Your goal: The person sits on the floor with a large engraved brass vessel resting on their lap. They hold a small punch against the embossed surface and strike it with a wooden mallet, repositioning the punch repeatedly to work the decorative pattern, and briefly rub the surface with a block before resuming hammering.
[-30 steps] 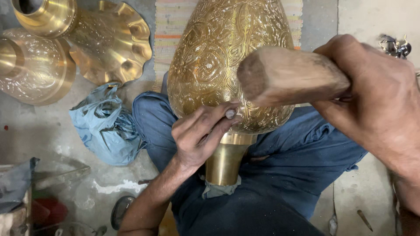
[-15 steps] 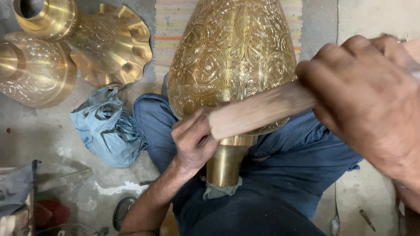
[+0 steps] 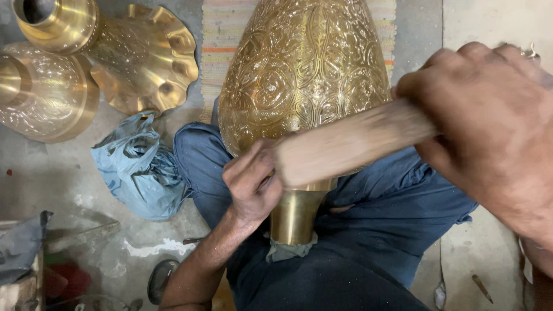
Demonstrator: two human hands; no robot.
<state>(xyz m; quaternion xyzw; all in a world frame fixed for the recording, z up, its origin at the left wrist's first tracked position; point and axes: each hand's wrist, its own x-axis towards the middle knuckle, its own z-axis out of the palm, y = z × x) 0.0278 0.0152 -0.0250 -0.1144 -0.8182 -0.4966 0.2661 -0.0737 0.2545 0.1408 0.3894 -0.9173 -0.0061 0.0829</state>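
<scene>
Since the two earlier pictures, the wooden mallet (image 3: 345,147) has swung down from its raised place at the upper right, so that its blurred head now sits right at the fist of the left hand (image 3: 250,184), low on the engraved brass vase (image 3: 305,86); judged from that, a blow is just landing, or has just landed, on whatever the left hand presents to the metal, and the work on the pattern is mid-stroke rather than paused

At the far left lie two other brass pieces: a rounded brass vessel (image 3: 40,95) and a fluted brass vase (image 3: 135,57) on its side, its wavy rim towards the middle. Just below them a crumpled blue cloth (image 3: 138,167) rests on the grey floor (image 3: 69,190), close beside the person's knee

Next comes the left forearm, rising from the bottom edge at a slant; its hand is curled tight, knuckles up, pressed against the lower belly of the engraved vase just above the plain neck (image 3: 294,216). Earlier a thin tool showed between these fingers; now it is hidden, so I cannot tell what the fist is closed on

That vase lies across the lap in blue trousers (image 3: 357,259), neck towards the body, wide end pointing away over a striped mat (image 3: 222,29)

At the right, the right hand (image 3: 489,126) is large, near the camera and blurred, wrapped firmly round the mallet's handle, wrist angled down to the left
</scene>
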